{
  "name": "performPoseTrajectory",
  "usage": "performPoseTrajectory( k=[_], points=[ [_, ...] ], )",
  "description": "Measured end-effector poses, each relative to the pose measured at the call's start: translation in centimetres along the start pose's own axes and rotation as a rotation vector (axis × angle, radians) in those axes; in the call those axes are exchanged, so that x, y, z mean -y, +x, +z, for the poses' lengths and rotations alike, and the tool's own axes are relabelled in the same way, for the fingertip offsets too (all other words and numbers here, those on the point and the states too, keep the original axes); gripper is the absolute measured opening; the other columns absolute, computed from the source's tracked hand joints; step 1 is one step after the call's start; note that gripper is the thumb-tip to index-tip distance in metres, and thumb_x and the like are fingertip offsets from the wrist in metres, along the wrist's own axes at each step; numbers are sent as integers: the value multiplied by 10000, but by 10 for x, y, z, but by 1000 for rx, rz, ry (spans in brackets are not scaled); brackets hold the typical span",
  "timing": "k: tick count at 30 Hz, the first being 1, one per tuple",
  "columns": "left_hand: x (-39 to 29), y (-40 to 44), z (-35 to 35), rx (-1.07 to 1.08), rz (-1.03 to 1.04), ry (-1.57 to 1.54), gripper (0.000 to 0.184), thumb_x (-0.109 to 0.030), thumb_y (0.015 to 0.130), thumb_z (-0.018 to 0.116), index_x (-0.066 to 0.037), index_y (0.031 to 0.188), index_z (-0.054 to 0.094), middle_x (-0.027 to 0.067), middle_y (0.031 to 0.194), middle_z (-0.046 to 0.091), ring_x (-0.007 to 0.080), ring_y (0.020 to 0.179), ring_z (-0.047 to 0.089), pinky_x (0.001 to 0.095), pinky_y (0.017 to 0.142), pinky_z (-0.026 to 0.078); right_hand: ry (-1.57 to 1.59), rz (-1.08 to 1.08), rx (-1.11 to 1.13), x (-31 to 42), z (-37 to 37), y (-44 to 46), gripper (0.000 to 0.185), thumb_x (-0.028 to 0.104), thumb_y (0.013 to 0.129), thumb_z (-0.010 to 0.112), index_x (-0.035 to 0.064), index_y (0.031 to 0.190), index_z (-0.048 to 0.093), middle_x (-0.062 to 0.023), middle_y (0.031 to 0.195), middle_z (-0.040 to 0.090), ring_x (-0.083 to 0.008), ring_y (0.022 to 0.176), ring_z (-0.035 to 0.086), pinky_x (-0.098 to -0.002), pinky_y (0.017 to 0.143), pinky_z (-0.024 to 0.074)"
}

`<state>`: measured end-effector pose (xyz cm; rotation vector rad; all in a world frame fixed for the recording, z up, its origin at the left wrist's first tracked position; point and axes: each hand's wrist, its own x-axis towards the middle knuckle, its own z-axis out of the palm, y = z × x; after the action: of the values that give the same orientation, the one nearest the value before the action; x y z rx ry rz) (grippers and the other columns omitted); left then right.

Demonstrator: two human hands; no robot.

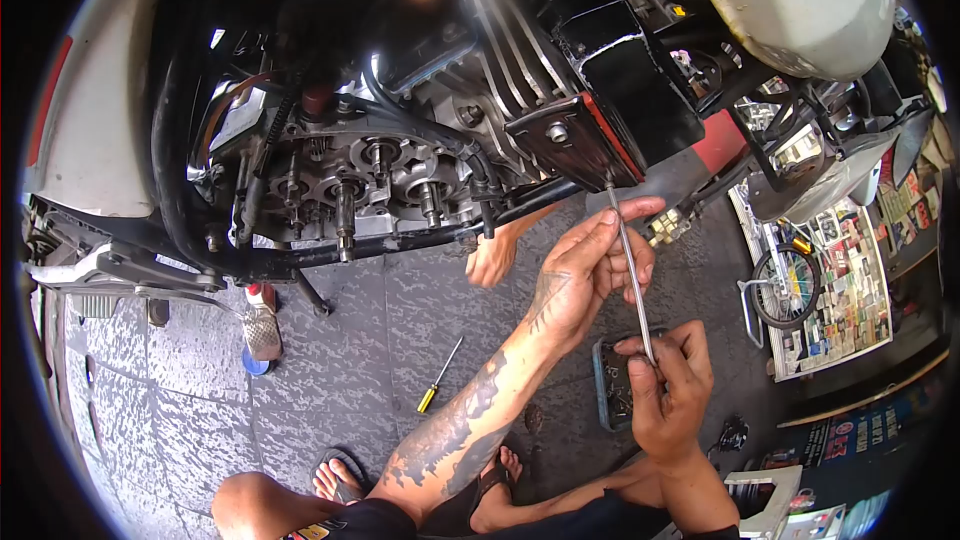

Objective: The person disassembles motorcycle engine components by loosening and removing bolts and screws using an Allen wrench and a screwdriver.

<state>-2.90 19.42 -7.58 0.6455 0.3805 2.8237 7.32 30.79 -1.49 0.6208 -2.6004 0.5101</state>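
Note:
A long thin metal rod [633,275] slants between my hands. My left hand [585,275] is closed around its upper part, with the thumb near its tip. My right hand [672,390] pinches its lower end between thumb and fingers. The rod's upper tip meets the lower corner of a dark cover plate [560,135] with a red edge, on the finned engine cylinder [515,40]. I cannot tell whether the tip sits in a hole or on a bolt. To the left, the opened engine case [375,175] shows several bare shafts.
A yellow-handled screwdriver [430,397] lies on the tiled floor [350,340]. A blue tray [601,390] of small parts stands behind my right hand. Below the frame tube [400,250], another person's hand or foot [492,258] shows. A red-and-white bottle [261,315] stands left.

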Motion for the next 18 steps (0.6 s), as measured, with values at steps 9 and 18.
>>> performPoseTrajectory(
  k=[9, 18],
  points=[
    [2, 1, -2, -21, -19, 26, 431, -346, 998, 343, 23, 1170, 484, 49, 732, 557, 103, 633, 513, 229, 578, 429, 362, 265, 135, 5, 5, -3, 306, 205, 955, 446, -40, 995, 624, -104, 699, 622, -137, 536, 579, -243, 456, 393],
    [5, 3, -7, -59, -14, 135, 365, -352, 982, 414, -24, 993, 573, 56, 715, 607, 71, 589, 548, 199, 533, 433, 1050, 557, 204, 9, 14, -8, 431, 318, 995, 348, -74, 1103, 492, -223, 951, 661, -195, 652, 665, -198, 470, 407]
  ],
)
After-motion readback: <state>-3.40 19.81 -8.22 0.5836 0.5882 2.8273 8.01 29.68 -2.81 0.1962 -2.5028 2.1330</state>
